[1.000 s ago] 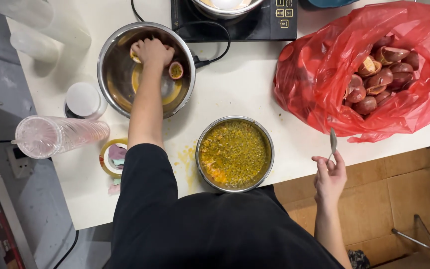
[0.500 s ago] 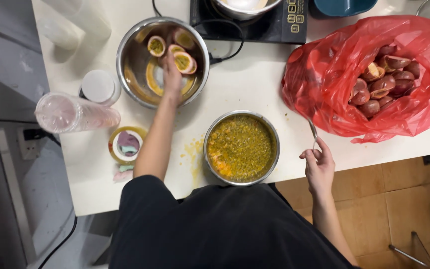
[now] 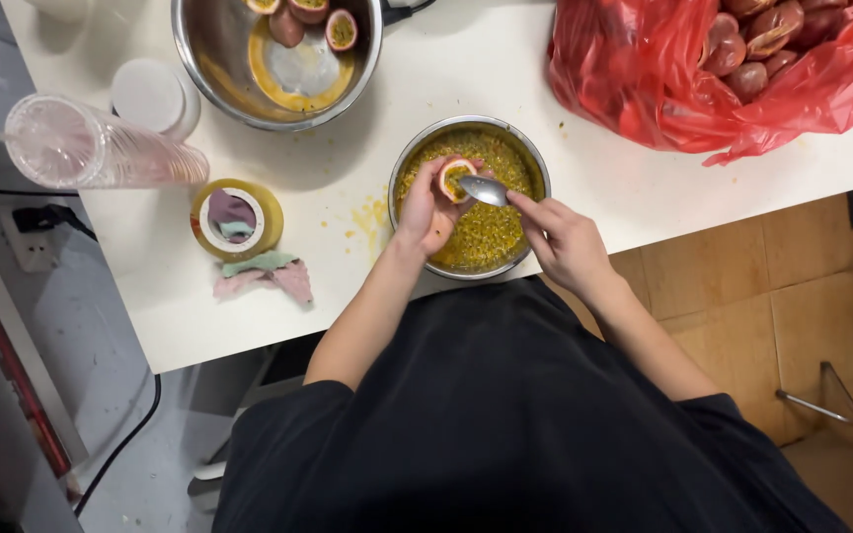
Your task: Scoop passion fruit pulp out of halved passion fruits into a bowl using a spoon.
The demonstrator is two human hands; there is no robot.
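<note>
A white, smooth bench (image 3: 545,79) is carrying everything, its surface spotted with yellow juice near the front edge. A crinkled, glossy red plastic bag (image 3: 644,89) is lying at the far right, holding rounded brownish-purple fruit shells. A large steel mixing bowl (image 3: 209,69) is sitting at the far left-centre, with a pool of yellow juice and a few halved fruits in it. A stack of clear plastic cups (image 3: 91,148) is lying on its side at the left edge, just beside a white round lid (image 3: 148,94). A yellow tape roll (image 3: 237,219) is resting nearer the front, with crumpled pink and green scraps (image 3: 264,276) touching it.

A smaller steel bowl (image 3: 535,163), filled with grainy yellow pulp and dark seeds, is standing at the front edge. Over it, the left hand (image 3: 426,209) is cupping a halved passion fruit (image 3: 456,180), its grip wrapping around the round shell with the cut face turned upward. The right hand (image 3: 565,242) is pinching the handle of a shiny metal spoon (image 3: 484,190), whose oval head is lying right at the fruit's open face, touching its rim.
</note>
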